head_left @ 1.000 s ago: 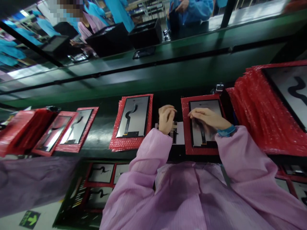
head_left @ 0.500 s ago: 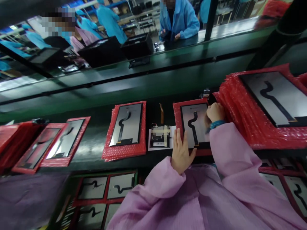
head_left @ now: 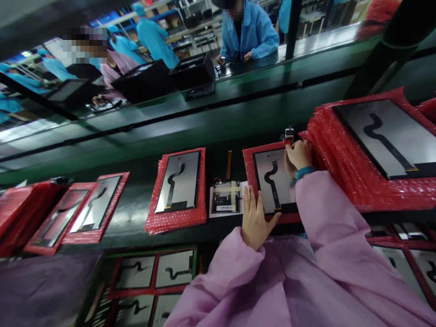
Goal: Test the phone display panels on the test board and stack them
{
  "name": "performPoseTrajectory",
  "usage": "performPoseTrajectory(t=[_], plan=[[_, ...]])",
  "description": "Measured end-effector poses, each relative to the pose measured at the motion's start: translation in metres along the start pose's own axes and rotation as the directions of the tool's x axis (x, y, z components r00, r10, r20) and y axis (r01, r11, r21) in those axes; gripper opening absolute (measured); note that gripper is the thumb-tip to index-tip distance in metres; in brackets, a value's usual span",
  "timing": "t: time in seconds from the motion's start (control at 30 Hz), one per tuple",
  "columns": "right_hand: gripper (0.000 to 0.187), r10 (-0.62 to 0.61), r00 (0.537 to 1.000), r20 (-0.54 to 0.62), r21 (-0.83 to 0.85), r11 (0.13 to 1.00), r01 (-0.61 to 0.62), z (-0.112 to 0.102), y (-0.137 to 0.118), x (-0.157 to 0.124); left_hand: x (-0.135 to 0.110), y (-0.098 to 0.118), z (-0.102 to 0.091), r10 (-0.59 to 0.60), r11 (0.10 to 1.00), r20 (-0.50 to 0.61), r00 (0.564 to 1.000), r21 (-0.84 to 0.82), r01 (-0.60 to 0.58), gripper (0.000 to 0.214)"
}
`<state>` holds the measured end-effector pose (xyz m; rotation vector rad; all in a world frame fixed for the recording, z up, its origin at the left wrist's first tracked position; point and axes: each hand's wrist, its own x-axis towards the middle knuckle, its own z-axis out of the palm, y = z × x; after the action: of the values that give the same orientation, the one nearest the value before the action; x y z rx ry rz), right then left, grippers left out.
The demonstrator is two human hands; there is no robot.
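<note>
1. One left hand, fingers spread, gripping nothing, near counter's near edge.
2. Screen panel on counter, near edge: rectangular, silvery, glossy, dark-bordered; black S-curved ribbon. Red bubble wrap beneath, pebbly.
3. Right hand curled at panel's far right; can't tell grip.

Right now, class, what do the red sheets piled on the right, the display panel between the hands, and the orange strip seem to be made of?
Red sheets: glossy plastic film, probably bubble wrap; crinkled edges catch white glints.
Display panel: smooth, shiny grey back, perhaps metal or reflective film; it shows a soft sheen.
Orange strip: possibly thin plastic; its finish is too small to judge.
</note>
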<state>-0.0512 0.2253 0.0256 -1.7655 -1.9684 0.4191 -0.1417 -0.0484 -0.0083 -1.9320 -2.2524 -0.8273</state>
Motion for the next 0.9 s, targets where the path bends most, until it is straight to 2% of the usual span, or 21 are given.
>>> performPoseTrajectory(t=[0.1,0.27,0.37,0.47,0.53,0.6,0.67,0.7,0.77,0.83,0.87,0.9], plan=[[0.042,-0.003,1.000,0.000,0.032,0.999,0.003,0.002,-0.003,0.009,0.000,0.000,0.000,-0.009,1.000,-0.015,1.000,-0.005,0.009,0.086],[0.023,0.001,1.000,0.031,0.110,0.994,-0.004,0.003,-0.005,0.020,0.002,0.001,-0.002,-0.026,1.000,-0.033,0.999,-0.013,0.026,0.083],[0.015,-0.023,0.999,0.048,0.208,0.978,0.012,-0.005,-0.003,0.023,0.004,0.004,-0.005,-0.051,0.998,-0.014,0.999,-0.038,0.050,0.081],[0.016,-0.050,0.998,0.028,0.326,0.945,0.038,-0.021,0.000,0.020,0.006,0.005,-0.008,-0.094,0.991,0.001,0.996,-0.095,0.094,0.083],[0.016,-0.070,0.997,-0.038,0.485,0.871,0.080,-0.033,0.000,0.014,0.007,0.004,-0.009,-0.139,0.976,0.011,0.990,-0.168,0.139,0.092],[0.019,-0.083,0.991,-0.108,0.697,0.704,0.134,-0.045,-0.002,0.005,0.009,0.001,-0.011,-0.186,0.939,0.025,0.982,-0.289,0.186,0.105],[0.028,-0.084,0.986,-0.141,0.849,0.502,0.165,-0.055,-0.005,-0.003,0.012,-0.002,-0.013,-0.238,0.846,0.038,0.971,-0.482,0.226,0.113],[0.032,-0.086,0.986,-0.142,0.881,0.443,0.165,-0.058,-0.007,-0.006,0.015,-0.003,-0.015,-0.270,0.759,0.048,0.962,-0.604,0.244,0.113],[0.037,-0.079,0.987,-0.139,0.918,0.364,0.158,-0.061,-0.010,-0.009,0.020,-0.002,-0.021,-0.348,0.501,0.095,0.933,-0.822,0.271,0.112],[0.036,-0.056,0.986,-0.159,0.944,0.284,0.168,-0.059,-0.011,-0.009,0.027,0.002,-0.027,-0.405,0.238,0.172,0.898,-0.928,0.286,0.111],[0.035,-0.042,0.984,-0.174,0.953,0.243,0.179,-0.057,-0.012,-0.008,0.031,0.005,-0.030,-0.418,0.153,0.208,0.885,-0.943,0.294,0.108],[0.033,-0.031,0.983,-0.183,0.960,0.211,0.185,-0.055,-0.013,-0.007,0.034,0.007,-0.033,-0.416,0.119,0.233,0.879,-0.945,0.306,0.101]])
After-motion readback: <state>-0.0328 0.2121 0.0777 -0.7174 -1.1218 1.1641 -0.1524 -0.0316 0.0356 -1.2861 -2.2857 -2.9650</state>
